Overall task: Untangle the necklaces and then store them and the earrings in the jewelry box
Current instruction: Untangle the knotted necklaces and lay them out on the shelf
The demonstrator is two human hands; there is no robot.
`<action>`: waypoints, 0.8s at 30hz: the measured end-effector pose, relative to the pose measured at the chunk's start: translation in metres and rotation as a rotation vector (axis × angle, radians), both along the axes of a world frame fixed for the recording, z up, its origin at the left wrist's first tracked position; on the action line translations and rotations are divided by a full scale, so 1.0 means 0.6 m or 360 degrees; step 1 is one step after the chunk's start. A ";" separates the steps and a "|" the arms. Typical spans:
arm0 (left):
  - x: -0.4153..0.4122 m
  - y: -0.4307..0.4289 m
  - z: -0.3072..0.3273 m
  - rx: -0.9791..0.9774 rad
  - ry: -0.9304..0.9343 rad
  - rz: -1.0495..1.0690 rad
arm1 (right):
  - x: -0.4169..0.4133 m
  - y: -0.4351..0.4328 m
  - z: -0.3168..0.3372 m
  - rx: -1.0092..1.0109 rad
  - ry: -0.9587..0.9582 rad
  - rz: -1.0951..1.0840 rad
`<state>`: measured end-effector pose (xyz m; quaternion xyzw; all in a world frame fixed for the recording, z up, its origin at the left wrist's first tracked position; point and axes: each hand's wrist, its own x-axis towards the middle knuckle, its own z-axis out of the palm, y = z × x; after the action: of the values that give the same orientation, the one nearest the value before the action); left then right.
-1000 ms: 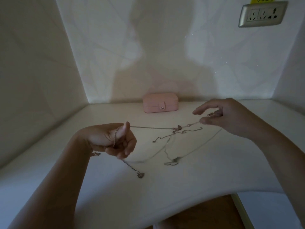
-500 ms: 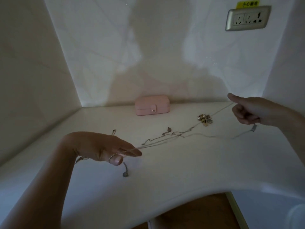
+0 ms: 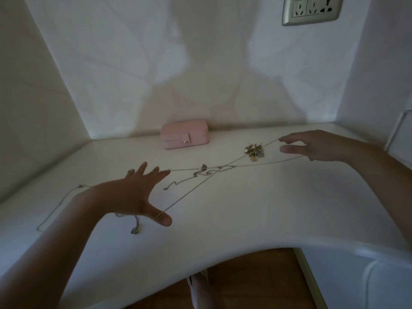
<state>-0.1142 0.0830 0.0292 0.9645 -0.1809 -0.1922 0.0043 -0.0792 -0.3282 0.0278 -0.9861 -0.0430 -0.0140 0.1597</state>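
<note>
Thin silver necklaces (image 3: 211, 171) lie stretched across the white tabletop (image 3: 245, 219), their chains crossing in an X at a small tangle in the middle. A heart pendant (image 3: 134, 230) rests under my left hand (image 3: 136, 192), which is spread flat with straight fingers; chain ends run beneath its thumb and fingertips. My right hand (image 3: 312, 146) is spread at the right, fingers straight, touching the other chain ends. A small heap of gold earrings (image 3: 254, 150) sits left of that hand. The pink jewelry box (image 3: 185, 137) stands closed against the back wall.
White walls close in the table on the left, back and right. A wall socket (image 3: 312, 10) is mounted at the upper right. The table's front edge curves inward over a wooden floor (image 3: 245, 282). A loop of chain (image 3: 58, 206) trails at the far left.
Both hands have moved apart and opened flat, letting go of the chains they pinched. The necklaces, lifted a second ago, now lie stretched out on the table.
</note>
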 end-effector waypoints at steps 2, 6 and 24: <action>-0.001 -0.013 -0.014 -0.0025 -0.0077 -0.0019 | 0.008 -0.009 -0.014 -0.0081 -0.0129 -0.0028; -0.006 -0.042 -0.028 -0.0155 -0.0333 -0.0100 | 0.009 -0.010 -0.021 -0.0186 0.0058 -0.0116; 0.015 -0.226 -0.093 -0.0966 -0.0605 0.0001 | 0.010 0.158 -0.043 0.0287 0.0315 0.0760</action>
<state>-0.1055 -0.0525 -0.0264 0.9379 -0.2270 0.0531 0.2570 -0.0734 -0.2331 0.0022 -0.9265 -0.2571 0.1167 0.2489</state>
